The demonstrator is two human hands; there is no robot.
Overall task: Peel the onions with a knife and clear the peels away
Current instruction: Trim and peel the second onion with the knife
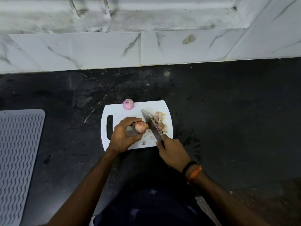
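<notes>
I see the left hand (pixel 123 135) w/ fingers curled round an unpeeled onion (pixel 141 127), holding it on the white cutting board (pixel 117 110) near the board's middle. Right hand (pixel 172 152) grips the knife (pixel 150 123) handle, fingers wrapped tight; blade runs up and left, its edge against the onion's right side. Peeled onion (pixel 128 104) sits at the board's far edge, apart from the hands. Pile of peels (pixel 159 122) lies on the board's right part, just beside the blade; a few small scraps nr the board's near edge. Board rests on the dark tabletop (pixel 228 103). Grey ribbed mat (pixel 17 152) at far left, well apart. Black band and orange thread on the right wrist (pixel 191 170).
</notes>
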